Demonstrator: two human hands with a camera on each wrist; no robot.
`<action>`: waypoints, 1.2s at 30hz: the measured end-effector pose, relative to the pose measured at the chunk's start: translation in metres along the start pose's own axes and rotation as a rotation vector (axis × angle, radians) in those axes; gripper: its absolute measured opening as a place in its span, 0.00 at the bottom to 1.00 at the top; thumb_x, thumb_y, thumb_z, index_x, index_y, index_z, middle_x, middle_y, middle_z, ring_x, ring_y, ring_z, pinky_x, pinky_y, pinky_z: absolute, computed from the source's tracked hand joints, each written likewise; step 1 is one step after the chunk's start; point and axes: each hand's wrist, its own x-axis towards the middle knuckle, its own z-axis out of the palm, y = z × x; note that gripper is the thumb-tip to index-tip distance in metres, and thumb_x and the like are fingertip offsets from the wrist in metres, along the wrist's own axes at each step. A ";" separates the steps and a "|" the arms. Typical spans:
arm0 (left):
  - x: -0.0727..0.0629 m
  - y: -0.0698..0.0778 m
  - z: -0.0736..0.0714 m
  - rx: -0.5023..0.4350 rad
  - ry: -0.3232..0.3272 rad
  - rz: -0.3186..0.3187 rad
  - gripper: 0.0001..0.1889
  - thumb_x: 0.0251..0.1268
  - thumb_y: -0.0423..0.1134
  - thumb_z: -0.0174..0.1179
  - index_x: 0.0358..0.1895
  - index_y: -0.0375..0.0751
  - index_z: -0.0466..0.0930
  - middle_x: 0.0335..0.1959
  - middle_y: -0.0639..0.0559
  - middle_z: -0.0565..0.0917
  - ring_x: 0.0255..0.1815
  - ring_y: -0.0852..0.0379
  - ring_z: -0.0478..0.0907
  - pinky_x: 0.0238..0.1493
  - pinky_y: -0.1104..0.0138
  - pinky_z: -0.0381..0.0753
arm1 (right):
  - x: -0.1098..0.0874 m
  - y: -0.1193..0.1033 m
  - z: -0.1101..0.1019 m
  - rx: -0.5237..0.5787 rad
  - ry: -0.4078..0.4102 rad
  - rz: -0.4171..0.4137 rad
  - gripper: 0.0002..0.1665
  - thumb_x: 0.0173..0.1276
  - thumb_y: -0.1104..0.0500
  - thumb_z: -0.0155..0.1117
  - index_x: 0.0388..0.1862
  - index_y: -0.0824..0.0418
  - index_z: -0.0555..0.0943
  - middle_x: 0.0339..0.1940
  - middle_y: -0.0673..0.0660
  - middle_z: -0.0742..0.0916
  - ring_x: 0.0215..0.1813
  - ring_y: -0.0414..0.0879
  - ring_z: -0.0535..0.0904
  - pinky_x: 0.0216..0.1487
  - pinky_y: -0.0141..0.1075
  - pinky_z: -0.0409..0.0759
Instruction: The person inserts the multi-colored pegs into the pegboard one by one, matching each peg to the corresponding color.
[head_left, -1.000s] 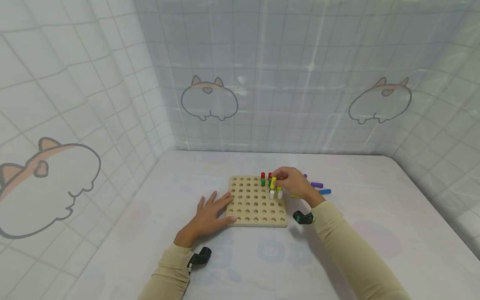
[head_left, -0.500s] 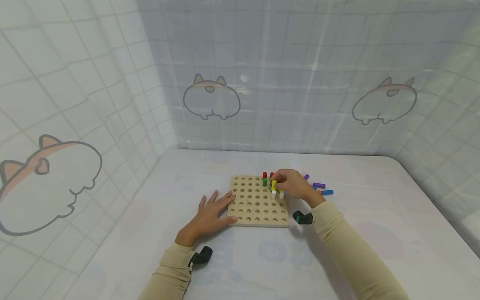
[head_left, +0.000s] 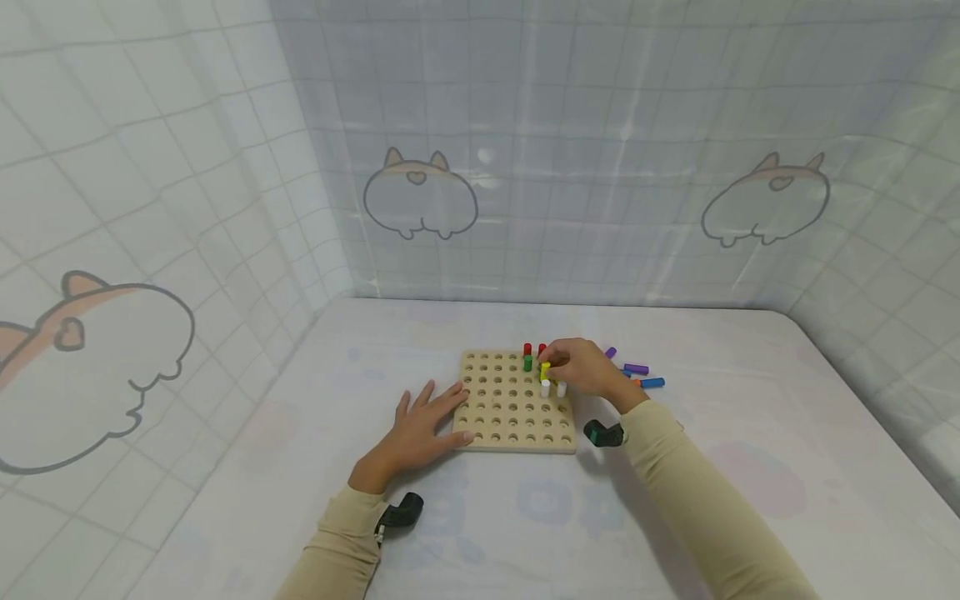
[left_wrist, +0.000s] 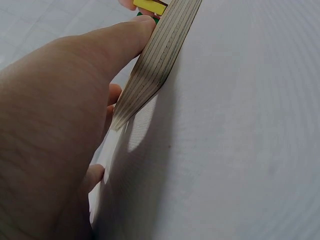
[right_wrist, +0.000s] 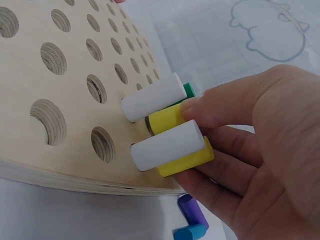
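Observation:
A pale wooden pegboard with rows of round holes lies on the table. My right hand pinches a yellow peg between thumb and fingers at its back right part; the peg's lower end is at a hole. Two white pegs stand just in front, and a second yellow peg is beside the right hand's fingers. Behind are green pegs and red pegs, partly covered by that hand. With fingers spread, my left hand rests at the board's left edge, thumb on the front left corner.
Loose purple pegs and blue pegs lie on the white table right of the board, with a bit of orange among them. A tiled-pattern curtain encloses the back and sides.
The right hand has lowered the yellow peg slightly towards the board, and less of the peg shows above the white one. The left hand stays at the board's edge.

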 end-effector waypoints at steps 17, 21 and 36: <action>-0.002 -0.002 0.001 -0.007 0.006 0.007 0.42 0.65 0.70 0.54 0.78 0.55 0.61 0.80 0.61 0.55 0.81 0.39 0.40 0.72 0.35 0.28 | -0.003 -0.006 0.002 -0.014 -0.009 0.028 0.10 0.70 0.62 0.66 0.49 0.59 0.84 0.44 0.52 0.87 0.47 0.48 0.81 0.51 0.43 0.81; -0.002 -0.002 0.001 -0.008 0.015 0.011 0.42 0.65 0.70 0.55 0.78 0.55 0.62 0.80 0.60 0.56 0.81 0.38 0.41 0.72 0.35 0.28 | -0.004 -0.006 0.002 -0.015 -0.010 0.007 0.11 0.69 0.63 0.66 0.49 0.61 0.84 0.45 0.53 0.87 0.48 0.48 0.81 0.51 0.44 0.81; -0.004 -0.003 0.000 0.004 -0.004 0.002 0.42 0.65 0.70 0.54 0.78 0.56 0.62 0.80 0.62 0.55 0.81 0.39 0.39 0.72 0.35 0.27 | -0.009 -0.007 -0.006 -0.037 0.070 0.001 0.08 0.70 0.59 0.67 0.46 0.58 0.85 0.45 0.51 0.87 0.52 0.49 0.82 0.55 0.49 0.81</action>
